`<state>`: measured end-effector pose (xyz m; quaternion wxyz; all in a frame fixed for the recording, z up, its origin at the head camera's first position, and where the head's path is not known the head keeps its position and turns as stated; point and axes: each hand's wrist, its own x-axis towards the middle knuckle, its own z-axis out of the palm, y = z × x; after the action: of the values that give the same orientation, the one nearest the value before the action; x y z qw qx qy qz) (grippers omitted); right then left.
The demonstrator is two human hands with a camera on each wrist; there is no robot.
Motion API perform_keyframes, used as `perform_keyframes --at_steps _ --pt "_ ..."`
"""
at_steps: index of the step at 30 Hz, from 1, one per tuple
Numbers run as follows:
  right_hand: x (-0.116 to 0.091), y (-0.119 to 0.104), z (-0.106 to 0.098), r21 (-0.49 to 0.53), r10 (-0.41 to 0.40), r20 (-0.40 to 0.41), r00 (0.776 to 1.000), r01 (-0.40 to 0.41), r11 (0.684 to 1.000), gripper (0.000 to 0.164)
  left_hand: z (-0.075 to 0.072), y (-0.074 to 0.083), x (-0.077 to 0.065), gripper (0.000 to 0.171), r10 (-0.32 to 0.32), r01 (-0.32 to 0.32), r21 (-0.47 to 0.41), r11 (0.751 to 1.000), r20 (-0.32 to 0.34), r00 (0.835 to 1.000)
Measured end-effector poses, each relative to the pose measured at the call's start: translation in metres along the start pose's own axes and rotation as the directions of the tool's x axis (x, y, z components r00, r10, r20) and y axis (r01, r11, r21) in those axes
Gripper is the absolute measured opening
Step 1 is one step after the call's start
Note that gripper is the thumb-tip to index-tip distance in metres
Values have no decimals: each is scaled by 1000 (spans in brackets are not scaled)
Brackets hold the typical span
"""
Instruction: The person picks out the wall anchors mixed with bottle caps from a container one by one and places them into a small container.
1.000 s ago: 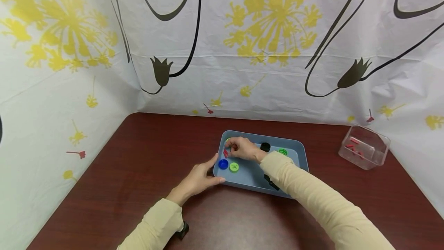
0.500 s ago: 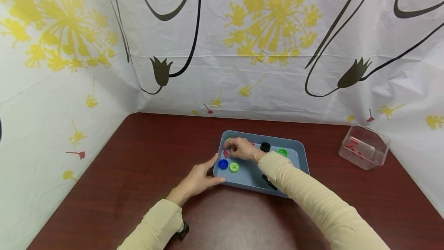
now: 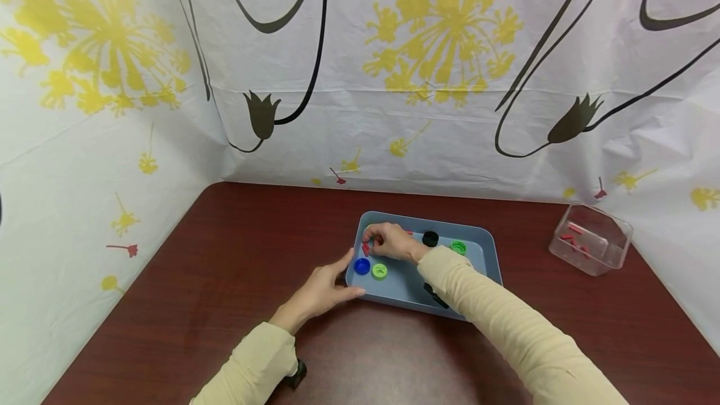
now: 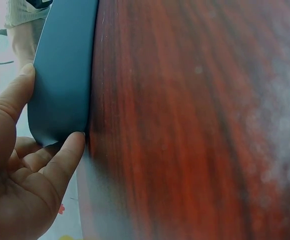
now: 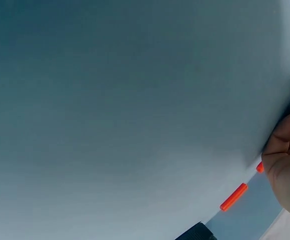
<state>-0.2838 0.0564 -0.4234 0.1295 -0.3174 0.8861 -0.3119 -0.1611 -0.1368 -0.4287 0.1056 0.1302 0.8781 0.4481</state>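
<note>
1. Red stick-shaped pieces [image 3: 366, 249] lie at the left edge of the shallow blue-grey tray [image 3: 399, 281], close under the right hand's fingertips. Another red stick [image 5: 233, 197] sits by the far edge.
2. Right hand [image 3: 390, 240]: fingers bent, reaching down by the left-edge sticks. Can't tell whether it pinches one; fingertips hide the contact.
3. Left hand [image 3: 320, 289]: clamped on the tray's near-left corner, thumb and fingers straddling it. Hands well apart.
4. Nearby in tray: dark-blue round cap [image 3: 362, 266] at the near-left corner, lime-green round cap [image 3: 379, 271] just beside it, black round cap [image 3: 430, 238] near the far edge, green round cap [image 3: 458, 247] toward the right edge.
5. Clear plastic box [image 3: 590, 245] with more red sticks stands near the right edge of the dark red-brown desk [image 3: 270, 242].
6. Main risk, my read: sticks are small and bunched, so an off-centre pinch could nudge a neighbour or roll one away.
7. Tray risk: easing the corner grip while the right hand presses could let it skid.
8. Forearm risk: right sleeve [image 3: 506, 311] crosses the near edge; dragging it low could shove the tray.
</note>
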Motion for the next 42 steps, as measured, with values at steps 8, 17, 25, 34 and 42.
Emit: perform_keyframes --at_steps 8,17,25,34,42 --pt "-2 1 0 0 -4 -8 1000 4 1000 15 0 1 0 86 -7 7 -8 1000 -1 1000" --pt "-5 2 0 -2 -3 7 1000 3 1000 13 1 0 0 87 -23 23 4 1000 -5 1000" --pt "-14 -3 -10 9 -3 -4 1000 3 1000 13 0 1 -1 86 -7 7 7 1000 -9 1000" --pt "-30 0 -27 71 -27 -80 996 33 997 14 -1 1 -1 86 -9 9 14 1000 -23 1000" --pt "-44 4 -39 84 13 -153 988 0 996 14 2 0 -1 87 -23 24 1 1000 -20 1000"
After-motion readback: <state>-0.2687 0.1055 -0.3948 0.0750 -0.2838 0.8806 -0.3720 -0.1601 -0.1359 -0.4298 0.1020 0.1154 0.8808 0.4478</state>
